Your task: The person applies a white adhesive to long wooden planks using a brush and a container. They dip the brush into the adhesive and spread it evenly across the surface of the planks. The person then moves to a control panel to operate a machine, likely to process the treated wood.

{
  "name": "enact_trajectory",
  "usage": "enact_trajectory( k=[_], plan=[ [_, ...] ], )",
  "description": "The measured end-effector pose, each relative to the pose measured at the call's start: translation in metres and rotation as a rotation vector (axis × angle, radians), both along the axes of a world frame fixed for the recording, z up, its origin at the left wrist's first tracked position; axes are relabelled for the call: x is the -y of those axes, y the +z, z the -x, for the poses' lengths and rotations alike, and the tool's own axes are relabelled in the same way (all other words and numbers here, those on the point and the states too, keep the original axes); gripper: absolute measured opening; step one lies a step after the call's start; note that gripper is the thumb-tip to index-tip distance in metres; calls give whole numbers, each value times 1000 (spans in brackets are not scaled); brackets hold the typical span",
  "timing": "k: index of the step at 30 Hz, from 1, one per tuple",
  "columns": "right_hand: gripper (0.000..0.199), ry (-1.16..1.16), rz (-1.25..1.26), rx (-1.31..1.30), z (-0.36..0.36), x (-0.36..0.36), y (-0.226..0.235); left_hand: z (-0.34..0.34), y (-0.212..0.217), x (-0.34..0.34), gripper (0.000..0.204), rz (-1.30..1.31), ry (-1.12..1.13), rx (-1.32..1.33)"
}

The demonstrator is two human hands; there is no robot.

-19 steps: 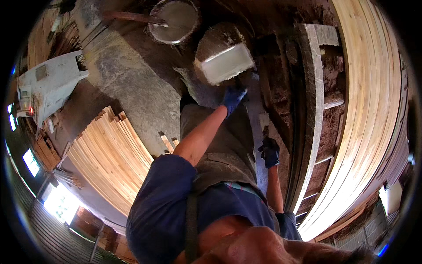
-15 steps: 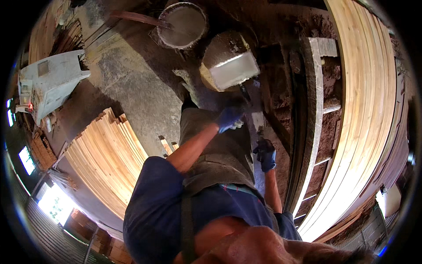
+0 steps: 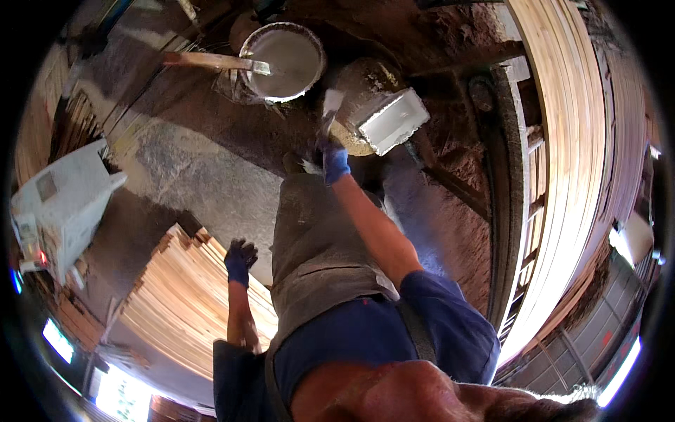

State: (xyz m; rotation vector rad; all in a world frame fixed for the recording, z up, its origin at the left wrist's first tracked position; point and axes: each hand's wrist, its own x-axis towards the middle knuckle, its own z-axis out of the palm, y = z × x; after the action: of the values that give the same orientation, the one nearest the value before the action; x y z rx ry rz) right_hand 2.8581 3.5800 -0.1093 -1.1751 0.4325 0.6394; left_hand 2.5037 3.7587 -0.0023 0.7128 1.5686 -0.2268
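Boards are smooth wood; apron, matt cloth; tray, rough-rimmed.

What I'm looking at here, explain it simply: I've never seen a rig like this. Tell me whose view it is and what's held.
No robot here: these are a person's own gloved hands. The view comes from a fisheye camera worn on the head, looking down, so straight edges bend. The right hand grips a tool with a pale, flat end. The left hand is open and looks empty, near stacked timber in the view. Ahead is a round bucket of greyish material, a wooden handle across its rim; to its right is a pale rectangular object. Long boards run along the right.
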Motion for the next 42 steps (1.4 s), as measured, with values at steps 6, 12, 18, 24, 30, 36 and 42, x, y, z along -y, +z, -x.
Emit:
enact_trajectory(
  k=[6, 12, 18, 24, 30, 36, 42],
  plan=[
    [10, -506, 245, 73, -52, -40, -15, 82, 3, -47, 52, 66, 147, -116],
    [26, -179, -135, -426, 44, -9, 5, 107, -4, -48, 53, 180, 21, -49],
    [20, 897, 931, -9, 120, 59, 87, 143, 17, -2, 40, 283, 109, 40],
    [25, 471, 368, -440, 101, 66, 53, 203, 61, 0, 34, 175, 241, 30],
    [17, 732, 714, -584, 73, 87, 54, 277, 18, 46, 41, 76, 399, 118],
    [21, 1013, 654, -377, 112, -35, 54, 316, 7, -57, 45, -137, 693, 240],
    [23, 1378, 734, -125, 161, -231, 124, 395, 34, -166, 42, -195, 803, 201]
  ],
)
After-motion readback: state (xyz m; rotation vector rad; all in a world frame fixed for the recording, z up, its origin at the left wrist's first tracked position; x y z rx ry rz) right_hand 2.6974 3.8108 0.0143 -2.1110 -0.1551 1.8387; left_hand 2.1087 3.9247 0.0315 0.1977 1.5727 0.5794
